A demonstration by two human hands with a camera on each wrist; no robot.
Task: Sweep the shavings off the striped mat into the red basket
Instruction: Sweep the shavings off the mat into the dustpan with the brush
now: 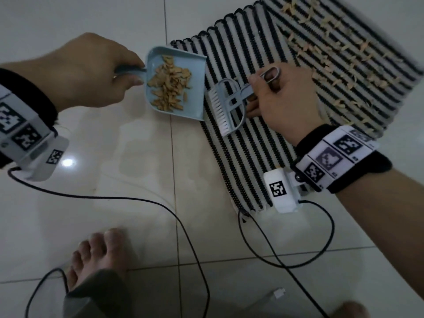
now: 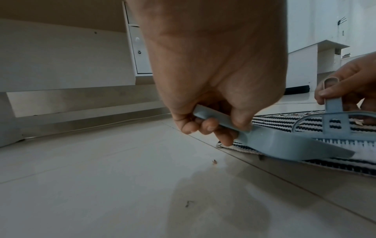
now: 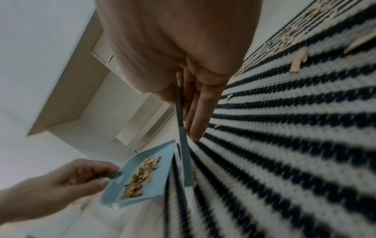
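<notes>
A black-and-white striped mat (image 1: pixel 257 143) lies on the tiled floor, with tan shavings (image 1: pixel 332 58) scattered over its far right part. My left hand (image 1: pixel 91 72) grips the handle of a light blue dustpan (image 1: pixel 195 97), whose front edge sits at the mat's left border. A pile of shavings (image 1: pixel 169 84) lies in the pan. My right hand (image 1: pixel 282 99) holds the handle of a small blue brush (image 1: pixel 227 104), its white bristles on the mat just right of the pan. The red basket is not in view.
Two black cables (image 1: pixel 188 228) trail across the white floor tiles towards me. My bare foot (image 1: pixel 98 253) is at the bottom left. A white cabinet (image 2: pixel 67 56) stands beyond the floor. A few stray shavings (image 2: pixel 214 161) lie on the tiles.
</notes>
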